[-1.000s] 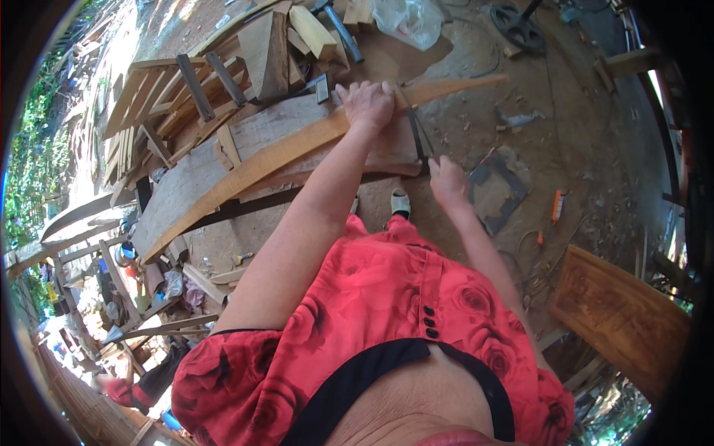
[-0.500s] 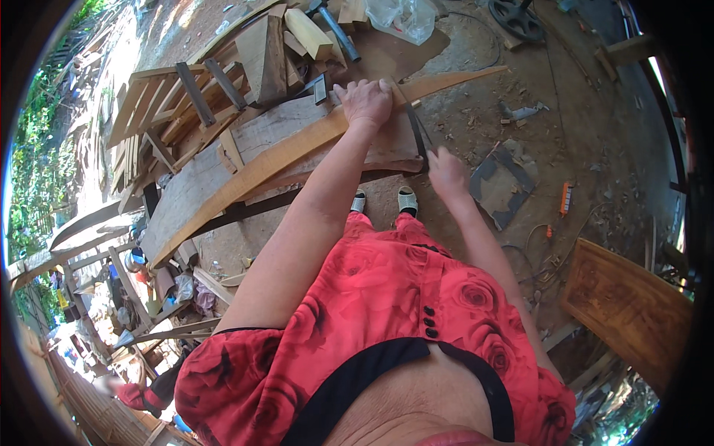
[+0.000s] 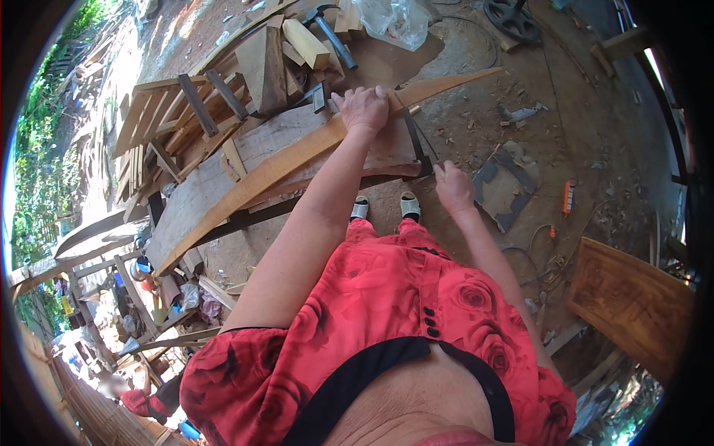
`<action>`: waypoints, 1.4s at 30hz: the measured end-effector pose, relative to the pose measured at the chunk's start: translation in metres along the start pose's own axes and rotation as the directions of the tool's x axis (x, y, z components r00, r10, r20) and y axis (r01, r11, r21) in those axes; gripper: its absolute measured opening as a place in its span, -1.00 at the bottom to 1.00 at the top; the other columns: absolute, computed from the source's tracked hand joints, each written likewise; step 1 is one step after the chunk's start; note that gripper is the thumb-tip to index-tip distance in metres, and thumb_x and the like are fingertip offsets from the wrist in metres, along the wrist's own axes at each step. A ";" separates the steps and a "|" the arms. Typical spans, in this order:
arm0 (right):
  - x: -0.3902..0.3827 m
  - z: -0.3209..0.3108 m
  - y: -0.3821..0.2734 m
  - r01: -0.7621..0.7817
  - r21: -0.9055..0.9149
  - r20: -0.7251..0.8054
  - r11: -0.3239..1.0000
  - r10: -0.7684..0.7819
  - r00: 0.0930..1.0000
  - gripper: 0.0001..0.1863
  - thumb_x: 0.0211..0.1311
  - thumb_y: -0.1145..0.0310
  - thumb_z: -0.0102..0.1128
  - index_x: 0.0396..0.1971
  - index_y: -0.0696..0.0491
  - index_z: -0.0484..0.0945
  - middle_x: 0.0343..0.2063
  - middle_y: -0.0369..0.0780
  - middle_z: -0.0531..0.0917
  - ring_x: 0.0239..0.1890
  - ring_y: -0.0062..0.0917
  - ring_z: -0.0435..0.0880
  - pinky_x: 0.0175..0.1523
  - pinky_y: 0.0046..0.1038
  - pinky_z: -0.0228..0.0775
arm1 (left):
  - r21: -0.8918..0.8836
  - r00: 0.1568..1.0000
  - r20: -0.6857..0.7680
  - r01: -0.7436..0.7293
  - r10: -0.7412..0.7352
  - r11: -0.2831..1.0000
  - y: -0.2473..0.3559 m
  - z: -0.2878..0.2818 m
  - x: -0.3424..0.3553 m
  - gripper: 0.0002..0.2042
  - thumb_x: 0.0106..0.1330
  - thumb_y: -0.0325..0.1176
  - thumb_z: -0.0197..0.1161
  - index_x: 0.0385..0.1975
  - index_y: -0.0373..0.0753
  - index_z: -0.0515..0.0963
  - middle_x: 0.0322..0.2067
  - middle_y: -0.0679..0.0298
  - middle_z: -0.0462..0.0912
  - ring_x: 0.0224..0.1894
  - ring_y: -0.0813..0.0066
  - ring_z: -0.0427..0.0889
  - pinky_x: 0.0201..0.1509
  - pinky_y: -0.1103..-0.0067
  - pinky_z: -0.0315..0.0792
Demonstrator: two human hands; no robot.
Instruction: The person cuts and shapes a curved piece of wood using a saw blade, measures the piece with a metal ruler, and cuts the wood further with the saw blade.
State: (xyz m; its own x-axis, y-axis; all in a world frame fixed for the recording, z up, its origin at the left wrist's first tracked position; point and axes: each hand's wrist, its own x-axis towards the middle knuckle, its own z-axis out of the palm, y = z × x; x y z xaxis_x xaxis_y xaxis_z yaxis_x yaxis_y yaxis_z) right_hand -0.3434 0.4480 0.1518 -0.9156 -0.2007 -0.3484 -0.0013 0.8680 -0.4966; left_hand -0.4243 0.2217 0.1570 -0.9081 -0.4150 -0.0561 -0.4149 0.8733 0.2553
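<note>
A long, curved, tapering wooden board (image 3: 256, 182) lies across a thick grey plank (image 3: 216, 167), its narrow tip reaching out to the far right. My left hand (image 3: 362, 109) grips the board near the plank's right end, fingers curled over it. Close to my body on the right, my right hand (image 3: 454, 186) is closed round the near end of a thin, dark, saw-like blade (image 3: 426, 139). That blade slants from the hand up toward the board, just right of my left hand. Its handle is hidden in my fingers.
A hammer (image 3: 332, 37) and wood blocks (image 3: 306, 43) lie beyond the plank. Slatted wood pieces (image 3: 152, 119) are stacked at left. Farther right are a black wheel (image 3: 512, 21), an orange tool (image 3: 569, 199) and a varnished panel (image 3: 632, 301). Another person (image 3: 137, 401) is at lower left.
My right hand has drawn slightly back toward me and to the right with the blade. My left hand keeps its hold on the board, while the whole view has shifted a little.
</note>
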 end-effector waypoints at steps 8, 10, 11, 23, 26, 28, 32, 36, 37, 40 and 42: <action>0.057 -0.020 -0.065 0.079 -0.029 0.061 0.996 -0.077 0.995 -0.69 0.25 0.14 -0.05 -0.35 0.09 0.50 -0.31 0.05 0.60 -0.19 -0.02 0.56 -0.11 -0.09 0.39 | 0.049 0.999 0.036 -0.006 0.005 0.999 0.000 -0.008 0.000 -0.52 0.33 -0.05 -0.27 -0.26 -0.20 0.61 -0.13 0.18 0.58 0.03 0.20 0.44 0.32 0.10 -0.06; 0.064 -0.014 -0.060 0.061 -0.016 0.022 0.998 -0.061 0.998 -0.70 0.24 0.14 -0.05 -0.34 0.08 0.51 -0.31 0.04 0.60 -0.20 -0.03 0.57 -0.12 -0.08 0.39 | 0.050 0.999 0.033 -0.020 0.018 0.999 0.006 -0.002 0.000 -0.52 0.33 -0.05 -0.27 -0.26 -0.20 0.61 -0.13 0.18 0.58 0.03 0.20 0.44 0.32 0.10 -0.07; 0.069 -0.009 -0.060 0.061 -0.021 -0.009 0.998 -0.061 0.998 -0.71 0.24 0.15 -0.04 -0.32 0.07 0.52 -0.32 0.04 0.60 -0.20 -0.04 0.57 -0.13 -0.07 0.40 | 0.039 1.000 0.024 -0.012 0.011 0.999 0.006 0.001 0.004 -0.52 0.33 -0.05 -0.27 -0.26 -0.20 0.61 -0.14 0.18 0.58 0.03 0.20 0.44 0.32 0.09 -0.07; -0.067 -0.018 0.063 0.068 0.132 -0.097 0.989 -0.055 0.994 -0.68 0.27 0.13 -0.04 -0.40 0.13 0.45 -0.55 0.08 0.55 -0.39 0.06 0.53 -0.33 -0.03 0.29 | 0.042 0.999 0.052 0.010 -0.012 0.999 -0.002 -0.007 0.002 -0.53 0.32 -0.07 -0.26 -0.26 -0.22 0.61 -0.13 0.18 0.57 0.03 0.21 0.43 0.33 0.07 -0.10; -0.013 -0.027 0.000 0.153 0.227 -0.118 0.962 -0.129 0.985 -0.62 0.28 0.06 -0.07 -0.40 0.13 0.45 -0.52 0.09 0.55 -0.36 0.05 0.53 -0.31 -0.04 0.29 | -0.023 0.999 -0.036 -0.015 0.014 1.000 -0.008 0.005 0.002 -0.53 0.31 -0.10 -0.25 -0.31 -0.26 0.62 -0.20 0.15 0.60 -0.01 0.15 0.45 0.32 0.03 -0.14; 0.017 -0.020 -0.022 0.128 0.212 -0.064 0.969 -0.117 0.991 -0.58 0.29 0.02 -0.12 -0.39 0.11 0.47 -0.47 0.09 0.57 -0.32 0.04 0.54 -0.27 -0.05 0.31 | -0.008 0.999 -0.041 -0.010 0.010 1.000 -0.007 0.007 0.004 -0.52 0.31 -0.10 -0.25 -0.31 -0.27 0.62 -0.19 0.16 0.60 -0.01 0.15 0.45 0.32 0.03 -0.13; 0.048 0.001 -0.036 0.118 0.132 -0.064 0.984 -0.111 0.992 -0.56 0.29 -0.01 -0.13 -0.38 0.11 0.48 -0.44 0.08 0.58 -0.30 0.03 0.55 -0.23 -0.05 0.35 | 0.007 1.000 -0.023 -0.021 0.021 1.000 0.001 0.001 0.003 -0.52 0.31 -0.10 -0.26 -0.31 -0.29 0.61 -0.19 0.15 0.60 -0.01 0.14 0.46 0.32 0.03 -0.13; 0.051 0.003 -0.042 0.097 0.084 -0.044 0.992 -0.093 0.995 -0.56 0.28 -0.01 -0.13 -0.37 0.10 0.48 -0.42 0.06 0.60 -0.30 0.02 0.57 -0.20 -0.06 0.37 | 0.034 1.000 0.014 0.010 -0.011 0.999 -0.001 -0.002 0.003 -0.52 0.33 -0.08 -0.27 -0.27 -0.25 0.60 -0.15 0.18 0.58 0.02 0.19 0.44 0.32 0.08 -0.09; 0.051 0.003 -0.042 0.094 0.068 -0.033 0.993 -0.092 0.995 -0.56 0.28 -0.01 -0.13 -0.37 0.10 0.48 -0.42 0.07 0.60 -0.29 0.01 0.57 -0.19 -0.05 0.38 | 0.038 1.000 0.012 0.010 -0.011 0.999 -0.001 -0.002 0.003 -0.52 0.33 -0.08 -0.27 -0.27 -0.25 0.60 -0.15 0.18 0.59 0.01 0.19 0.44 0.32 0.08 -0.09; 0.045 0.002 -0.042 0.110 0.025 -0.027 0.994 -0.110 0.994 -0.57 0.28 -0.01 -0.13 -0.36 0.10 0.47 -0.41 0.07 0.60 -0.29 0.00 0.58 -0.20 -0.06 0.39 | 0.035 1.000 0.011 0.013 -0.013 0.999 -0.001 -0.003 0.002 -0.52 0.32 -0.07 -0.27 -0.27 -0.25 0.60 -0.16 0.18 0.59 0.01 0.19 0.44 0.32 0.09 -0.08; 0.045 0.001 -0.043 0.079 0.007 -0.030 0.997 -0.079 0.996 -0.59 0.28 0.02 -0.12 -0.35 0.10 0.48 -0.41 0.08 0.60 -0.28 0.02 0.57 -0.20 -0.05 0.37 | 0.030 1.000 0.013 0.014 -0.014 0.999 -0.001 -0.003 0.002 -0.52 0.32 -0.07 -0.26 -0.27 -0.25 0.60 -0.15 0.18 0.58 0.02 0.19 0.44 0.32 0.09 -0.08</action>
State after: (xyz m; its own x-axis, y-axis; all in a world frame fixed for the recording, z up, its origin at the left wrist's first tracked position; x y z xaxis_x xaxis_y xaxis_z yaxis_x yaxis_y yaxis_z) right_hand -0.3841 0.4013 0.1561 -0.9242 -0.2549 -0.2845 -0.0709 0.8462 -0.5281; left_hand -0.4256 0.2191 0.1600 -0.9027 -0.4242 -0.0724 -0.4291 0.8745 0.2259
